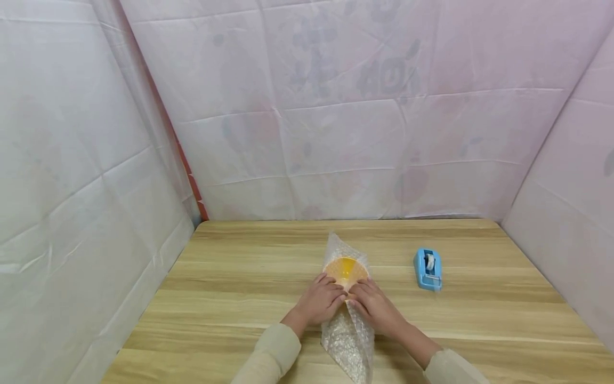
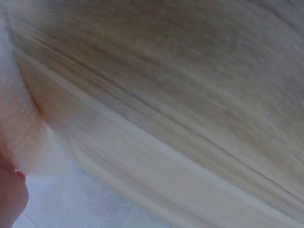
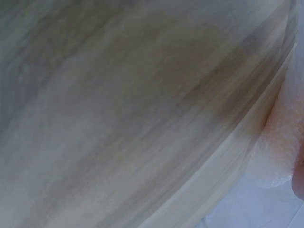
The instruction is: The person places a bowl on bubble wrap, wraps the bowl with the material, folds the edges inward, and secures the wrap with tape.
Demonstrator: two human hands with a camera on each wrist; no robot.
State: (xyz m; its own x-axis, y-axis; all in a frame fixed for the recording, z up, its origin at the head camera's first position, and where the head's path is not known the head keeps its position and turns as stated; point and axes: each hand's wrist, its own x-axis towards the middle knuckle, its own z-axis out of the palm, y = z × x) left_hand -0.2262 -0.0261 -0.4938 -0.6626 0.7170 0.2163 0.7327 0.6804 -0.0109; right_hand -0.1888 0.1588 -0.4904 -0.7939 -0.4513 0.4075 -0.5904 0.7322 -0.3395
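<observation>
A round, glossy yellow-orange bowl (image 1: 346, 268) is laid on crinkled, translucent bubble wrap (image 1: 344, 338) on the wood-grained table (image 1: 240, 282). Its near side is gripped, fingers curled, by the left hand (image 1: 320, 300) and right hand (image 1: 376, 305). Right of it, white tape (image 1: 430, 261) is held in a smooth blue dispenser (image 1: 421, 273). Blurred characters on the creased sheet (image 1: 336, 136) cannot be read.

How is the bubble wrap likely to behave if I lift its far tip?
The bubble wrap is probably floppy, since it lies folded and creased. It looks light for its size, being thin and see-through. Pulling hard might shift the yellow bowl too, as wrap shows on its far and near sides.
</observation>
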